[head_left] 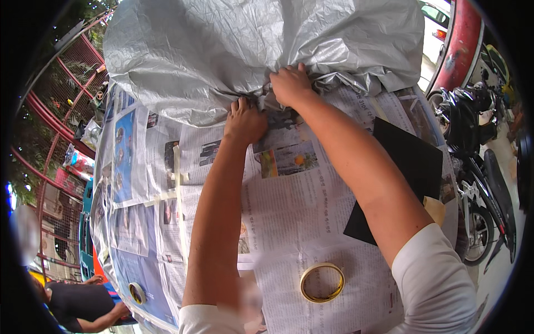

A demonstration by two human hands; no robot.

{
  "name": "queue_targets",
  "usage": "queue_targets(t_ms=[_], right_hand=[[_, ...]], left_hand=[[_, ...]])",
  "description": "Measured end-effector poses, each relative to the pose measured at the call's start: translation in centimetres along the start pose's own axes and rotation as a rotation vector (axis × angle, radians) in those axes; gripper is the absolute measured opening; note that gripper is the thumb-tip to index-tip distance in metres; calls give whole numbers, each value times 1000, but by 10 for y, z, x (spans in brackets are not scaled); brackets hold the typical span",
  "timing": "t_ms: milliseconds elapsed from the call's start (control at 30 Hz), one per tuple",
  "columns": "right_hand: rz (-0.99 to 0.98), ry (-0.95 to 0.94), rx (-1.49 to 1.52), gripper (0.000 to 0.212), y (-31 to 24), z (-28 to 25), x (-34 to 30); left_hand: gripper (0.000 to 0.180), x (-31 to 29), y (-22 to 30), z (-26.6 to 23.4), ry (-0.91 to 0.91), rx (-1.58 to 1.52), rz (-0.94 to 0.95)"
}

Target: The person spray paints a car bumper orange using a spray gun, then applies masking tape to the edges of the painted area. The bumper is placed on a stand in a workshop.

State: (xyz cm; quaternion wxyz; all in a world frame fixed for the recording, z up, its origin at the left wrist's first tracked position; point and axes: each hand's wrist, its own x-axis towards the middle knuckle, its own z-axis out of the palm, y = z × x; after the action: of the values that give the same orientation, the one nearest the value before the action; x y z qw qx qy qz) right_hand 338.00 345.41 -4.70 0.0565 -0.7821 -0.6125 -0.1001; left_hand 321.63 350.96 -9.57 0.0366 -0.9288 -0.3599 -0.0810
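Head view: 2 bare hands are working side by side at the near edge of a silver sheet cover (222, 55), which is lying creased across the far part of a newspaper-covered surface. The left hand (245, 119) is grasping the bunched edge with curled fingers; the right hand (290, 86) is grasping the same edge just beside it, farther forward, its fingertips partly sinking into the folds. Newspaper sheets (289, 206) are extending beneath both forearms, and pale tape strips (179, 195) are running along their seams at left. 1 masking tape roll (305, 290) is lying flat between the forearms, near the lower edge; a 2nd tape roll (132, 295) is resting at lower left. A black rectangular sheet (411, 161) is lying partly under the right forearm. Beyond the surface, a motorcycle (473, 122) is standing at right, and a person in a dark shirt (83, 303) is appearing at lower left.
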Motion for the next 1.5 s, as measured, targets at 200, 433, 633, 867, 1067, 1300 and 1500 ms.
queue_targets(t_ms=[200,433,633,867,1067,1300,1500], right_hand=[[8,-44,183,50,7,-8,10],[-17,87,109,58,7,-3,-3],[114,262,14,44,5,24,1],[16,329,-61,34,-23,20,13],[-173,125,124,50,-6,-21,-57],[-616,-108,670,34,-59,-122,-297],[-607,-241,723,30,-78,-142,-446]], left_hand=[[82,13,-12,17,27,-119,-117],[76,30,-10,6,36,-130,-276],[70,-2,17,-28,-147,70,28],[61,0,-35,11,288,-37,36],[44,-109,-40,-85,-76,-306,253],[37,-410,-83,-212,-100,-262,-99],[30,-638,-58,-241,207,-643,-688]])
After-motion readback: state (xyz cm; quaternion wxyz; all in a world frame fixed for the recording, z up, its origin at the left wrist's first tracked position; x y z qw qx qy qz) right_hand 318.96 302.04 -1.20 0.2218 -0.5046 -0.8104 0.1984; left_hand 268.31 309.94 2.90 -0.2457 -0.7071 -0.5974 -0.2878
